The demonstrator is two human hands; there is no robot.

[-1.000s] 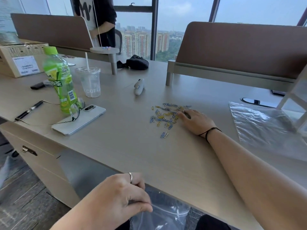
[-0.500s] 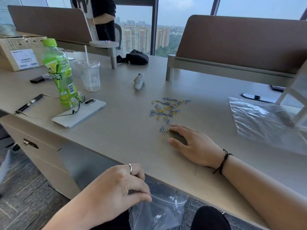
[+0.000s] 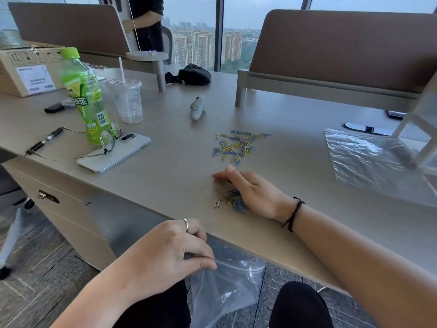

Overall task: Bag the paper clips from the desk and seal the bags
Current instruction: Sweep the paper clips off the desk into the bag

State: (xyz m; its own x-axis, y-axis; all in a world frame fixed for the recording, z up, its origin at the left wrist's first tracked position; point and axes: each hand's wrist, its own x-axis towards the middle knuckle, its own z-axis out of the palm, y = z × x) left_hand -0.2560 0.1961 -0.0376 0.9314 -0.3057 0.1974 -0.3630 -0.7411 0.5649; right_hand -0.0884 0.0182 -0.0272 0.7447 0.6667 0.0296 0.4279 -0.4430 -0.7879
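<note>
Clips point(image 3: 234, 202) partly hidden under right hand point(image 3: 254, 192)

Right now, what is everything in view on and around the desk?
paper clips: many, blue and yellow, mid-desk; a small batch under the right hand
held bag: one, clear, below the desk edge
spare bag: one, clear, flat, desk right
bottle: one, green, desk left
cup: one, clear, with straw
phone: one, white, glasses on it
pen: one, black
left hand: pinches held bag
right hand: flat, sweeping clips
</note>
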